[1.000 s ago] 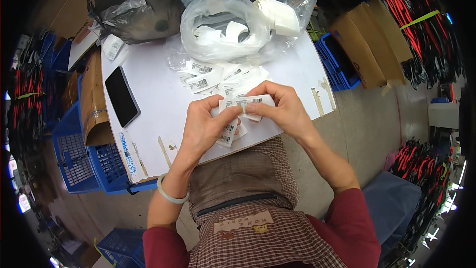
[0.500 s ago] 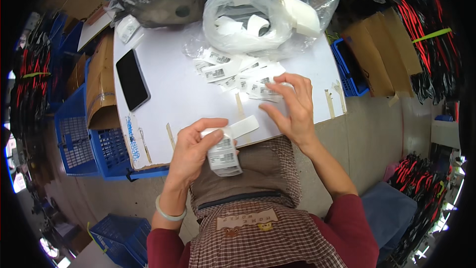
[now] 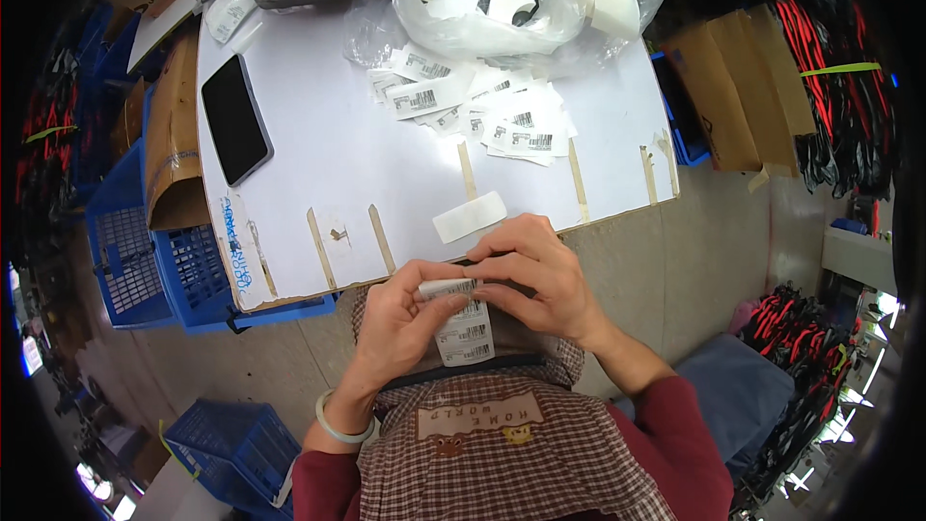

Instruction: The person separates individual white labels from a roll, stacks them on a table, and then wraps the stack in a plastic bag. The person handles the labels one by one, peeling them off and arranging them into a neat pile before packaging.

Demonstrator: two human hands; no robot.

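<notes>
In front of my lap, a strip of white printed labels (image 3: 466, 340) hangs down over the apron. My left hand (image 3: 394, 323) is closed round its upper part, thumb on top. From the other side my right hand (image 3: 535, 275) pinches the strip's upper edge, its fingertips meeting those of the left. Just beyond the hands, a blank white slip (image 3: 470, 217) lies near the table's front edge. Farther back is a loose pile of printed white labels (image 3: 521, 125), which neither hand touches.
On the white table (image 3: 318, 154) are a black phone (image 3: 237, 121) at left and a clear plastic bag (image 3: 415, 0) with white pieces inside at the back. A white roll (image 3: 612, 5) leans beside it. Cardboard boxes (image 3: 738, 87) and blue crates (image 3: 198, 270) flank the table.
My right hand has come from the label pile down to the strip in my left hand. The view has shifted, and the blank slip now lies apart from the left hand.
</notes>
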